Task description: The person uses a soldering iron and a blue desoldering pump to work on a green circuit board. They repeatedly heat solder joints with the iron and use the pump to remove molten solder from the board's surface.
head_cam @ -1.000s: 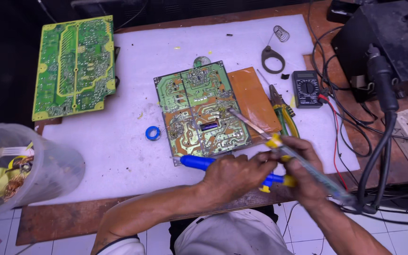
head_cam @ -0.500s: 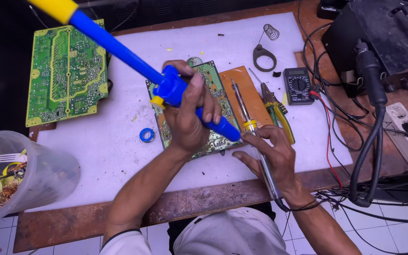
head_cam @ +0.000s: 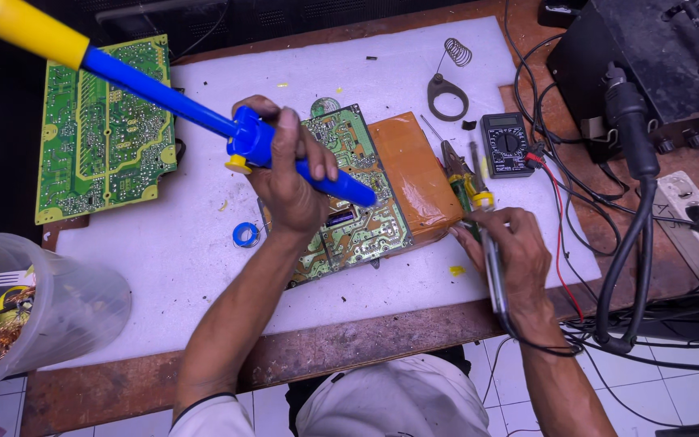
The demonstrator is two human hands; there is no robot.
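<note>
White foam matting (head_cam: pixel 414 73) covers a wooden bench, and at its middle lies a green printed circuit board (head_cam: pixel 355 212) with an orange-taped block on its far side. Over that board the left hand (head_cam: pixel 285 174) is wrapped tight around a blue desoldering pump with a yellow plunger (head_cam: pixel 155 85), its tip down on the board. Just beside the board's near-right corner, the right hand (head_cam: pixel 511 255) is closed around a thin soldering iron (head_cam: pixel 491 259). A small blue solder spool (head_cam: pixel 245 235) lies left of the board.
</note>
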